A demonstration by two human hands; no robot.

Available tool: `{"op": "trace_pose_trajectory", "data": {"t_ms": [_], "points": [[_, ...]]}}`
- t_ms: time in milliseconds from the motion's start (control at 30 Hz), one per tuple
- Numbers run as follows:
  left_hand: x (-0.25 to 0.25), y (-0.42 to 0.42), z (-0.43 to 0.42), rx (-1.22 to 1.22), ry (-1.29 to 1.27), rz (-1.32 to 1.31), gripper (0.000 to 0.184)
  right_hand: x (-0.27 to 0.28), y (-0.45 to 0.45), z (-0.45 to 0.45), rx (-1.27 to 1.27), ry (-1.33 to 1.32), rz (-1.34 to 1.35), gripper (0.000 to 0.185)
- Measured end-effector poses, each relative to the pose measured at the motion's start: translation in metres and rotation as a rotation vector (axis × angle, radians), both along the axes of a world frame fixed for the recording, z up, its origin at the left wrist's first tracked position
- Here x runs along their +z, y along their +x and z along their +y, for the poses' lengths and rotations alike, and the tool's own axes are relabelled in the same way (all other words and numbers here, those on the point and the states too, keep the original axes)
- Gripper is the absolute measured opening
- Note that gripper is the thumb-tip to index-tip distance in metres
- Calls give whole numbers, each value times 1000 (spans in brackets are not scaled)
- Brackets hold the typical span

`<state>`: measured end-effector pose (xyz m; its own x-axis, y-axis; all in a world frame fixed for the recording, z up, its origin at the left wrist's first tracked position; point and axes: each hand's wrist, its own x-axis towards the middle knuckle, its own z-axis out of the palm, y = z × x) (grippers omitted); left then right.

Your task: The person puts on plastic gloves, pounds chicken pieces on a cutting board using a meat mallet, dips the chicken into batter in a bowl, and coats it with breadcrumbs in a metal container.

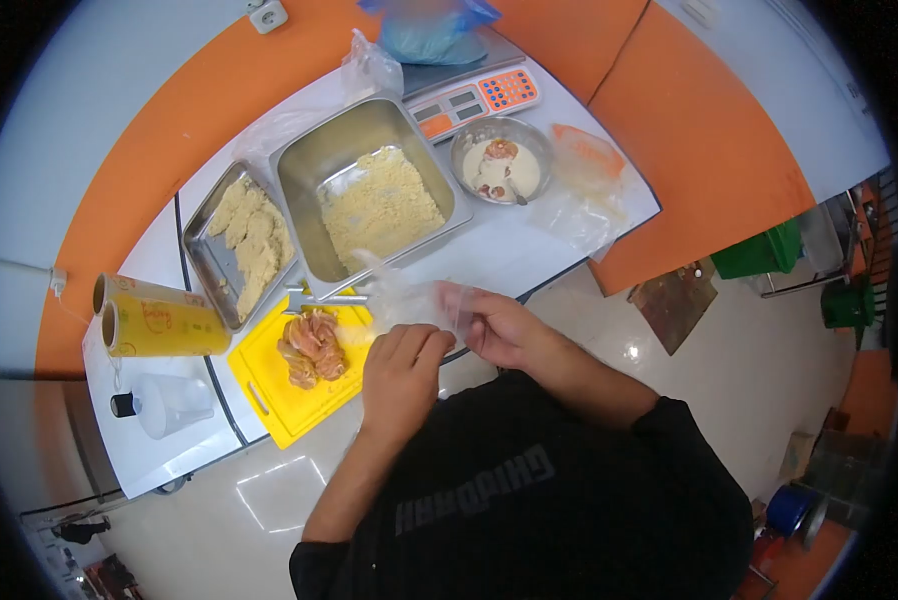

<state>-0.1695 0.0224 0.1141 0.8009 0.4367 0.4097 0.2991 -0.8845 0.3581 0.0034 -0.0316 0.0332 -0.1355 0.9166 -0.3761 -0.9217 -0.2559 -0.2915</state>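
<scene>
My left hand (pixel 404 375) and my right hand (pixel 494 325) are close together in front of my body. Between them is a thin, clear plastic piece (pixel 409 302), pinched by the fingers of both hands; whether it is a bag or a disposable glove I cannot tell. Just left of my left hand, raw meat pieces (pixel 314 348) are piled on a yellow cutting board (pixel 281 420). A metal meat mallet (pixel 334 299) lies across the board's far edge, its handle end partly behind the plastic. Beyond the plastic stands a deep steel pan (pixel 304 170) with yellowish flour or breading.
A shallow tray (pixel 201 245) holds breaded pieces. A metal bowl (pixel 461 160) contains pale batter and a spoon. Behind stands a scale (pixel 469 103) with a blue bag (pixel 429 40). Film rolls (pixel 164 325) and a plastic jug (pixel 172 403) are at left, crumpled plastic bags (pixel 581 205) at right.
</scene>
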Motion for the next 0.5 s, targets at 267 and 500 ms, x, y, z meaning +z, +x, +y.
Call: {"op": "trace_pose_trajectory", "data": {"t_ms": [267,500], "points": [[-5,7,-5,-21,39,-8,22,30,-11,-3,-175,55,-248,34],[0,7,-5,-21,22,76,23,17,-15,-15,15,335,-1595,29]]}}
